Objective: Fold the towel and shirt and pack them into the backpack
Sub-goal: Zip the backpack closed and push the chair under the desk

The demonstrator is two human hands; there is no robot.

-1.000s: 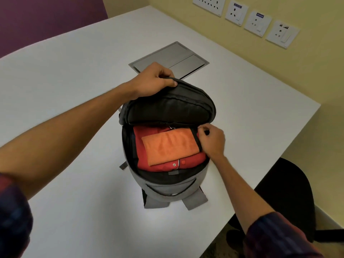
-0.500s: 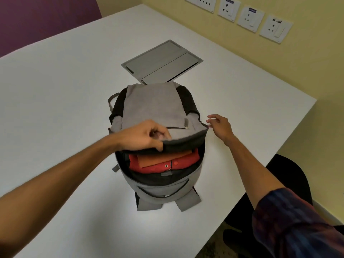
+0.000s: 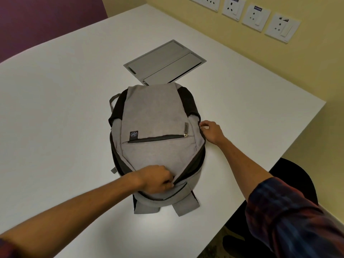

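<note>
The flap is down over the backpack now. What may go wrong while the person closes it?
1. The left hand pinches the flap at the near edge, but the opening along the right side still gapes; if it slips, the flap may spring up.
2. The right hand pinches something small at the backpack side, probably a zipper pull; the zipper may catch lining.

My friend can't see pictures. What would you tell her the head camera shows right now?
A grey backpack lies on a white table, its flap pulled down over the opening. The person's left hand grips the flap's near edge, while the right hand pinches something small at the bag's right side. Wall sockets line the yellow wall behind.
</note>
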